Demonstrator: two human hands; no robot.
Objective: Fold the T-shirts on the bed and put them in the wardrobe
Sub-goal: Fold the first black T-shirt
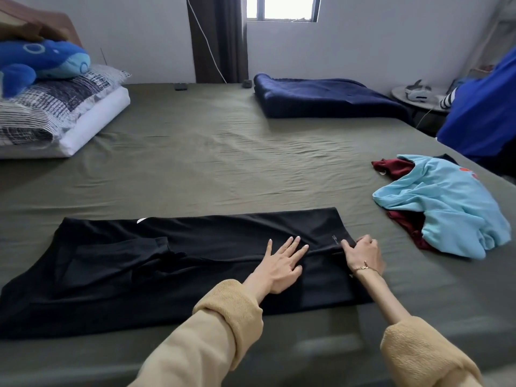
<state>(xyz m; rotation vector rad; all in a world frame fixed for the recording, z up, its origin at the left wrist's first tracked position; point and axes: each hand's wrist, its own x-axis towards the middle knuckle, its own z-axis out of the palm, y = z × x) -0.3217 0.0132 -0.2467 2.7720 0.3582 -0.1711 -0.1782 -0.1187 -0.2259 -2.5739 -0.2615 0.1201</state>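
Note:
A black T-shirt [156, 263] lies spread lengthwise on the olive-green bed [209, 163], partly folded along its length. My left hand [282, 263] rests flat on the shirt with straight fingers. My right hand [363, 254] pinches the shirt's right edge at the hem, fingers curled. To the right, a light blue T-shirt [444, 208] lies crumpled on top of a dark red T-shirt [391, 167]. The wardrobe is not in view.
Stacked pillows [55, 113] with a blue plush toy [39, 62] sit at the far left. A folded navy blanket [324, 97] lies at the far side. A person in blue [485, 118] stands at the right edge, near a small round table [416, 97].

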